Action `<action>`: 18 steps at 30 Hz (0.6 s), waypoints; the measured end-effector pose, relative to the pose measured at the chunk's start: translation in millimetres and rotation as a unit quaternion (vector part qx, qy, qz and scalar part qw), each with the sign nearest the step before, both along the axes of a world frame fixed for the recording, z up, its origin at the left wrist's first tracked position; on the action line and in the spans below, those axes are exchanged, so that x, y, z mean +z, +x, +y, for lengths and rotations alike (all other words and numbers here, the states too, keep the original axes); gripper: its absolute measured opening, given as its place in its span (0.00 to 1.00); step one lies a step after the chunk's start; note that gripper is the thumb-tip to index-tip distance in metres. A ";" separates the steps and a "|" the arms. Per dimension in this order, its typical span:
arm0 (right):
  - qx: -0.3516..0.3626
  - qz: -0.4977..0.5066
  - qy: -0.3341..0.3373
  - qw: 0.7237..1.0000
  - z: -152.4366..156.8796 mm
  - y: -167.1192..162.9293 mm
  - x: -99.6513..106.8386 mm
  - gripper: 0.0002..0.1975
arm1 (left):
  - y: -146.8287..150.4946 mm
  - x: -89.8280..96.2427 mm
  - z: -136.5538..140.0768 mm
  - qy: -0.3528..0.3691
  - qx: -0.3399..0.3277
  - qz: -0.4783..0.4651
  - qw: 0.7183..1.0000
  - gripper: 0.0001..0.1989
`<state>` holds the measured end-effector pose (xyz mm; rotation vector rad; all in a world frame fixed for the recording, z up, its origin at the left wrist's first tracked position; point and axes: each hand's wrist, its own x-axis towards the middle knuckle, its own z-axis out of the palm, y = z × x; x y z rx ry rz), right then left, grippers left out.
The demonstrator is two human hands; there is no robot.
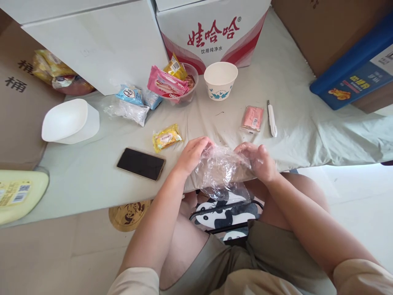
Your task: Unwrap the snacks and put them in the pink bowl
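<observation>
A crinkled clear plastic bag hangs between my hands at the table's front edge. My left hand is closed on its left side, the fingertips partly covered by the film. On the opposite side my right hand grips the bag, its fingers curled into the plastic. The bag's lower end droops past the edge over my lap. Close to my left hand lie a yellow snack packet and a black phone. Beyond my right hand are a pink wrapped packet and a white utility knife.
A paper cup stands beside a clear bowl of packaged snacks. Blue and white packets lie left of it. A white container sits farther left. Boxes line the back; a blue package stands right.
</observation>
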<state>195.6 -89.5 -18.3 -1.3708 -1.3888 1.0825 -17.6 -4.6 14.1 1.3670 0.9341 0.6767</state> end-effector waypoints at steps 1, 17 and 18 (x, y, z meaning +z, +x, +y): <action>0.001 0.021 -0.006 1.000 -0.1 -0.1 0.2 0.35 | -0.1 0.8 -0.3 0.019 -0.007 0.010 1.000 0.18; -0.007 -0.023 -0.053 0.998 6.6 -4.3 6.8 0.21 | 3.4 -3.6 -4.1 0.006 -0.012 -0.016 1.000 0.10; 0.008 -0.034 -0.065 0.997 6.5 -4.0 8.1 0.19 | 3.5 -2.7 -4.6 0.010 -0.001 -0.037 0.999 0.09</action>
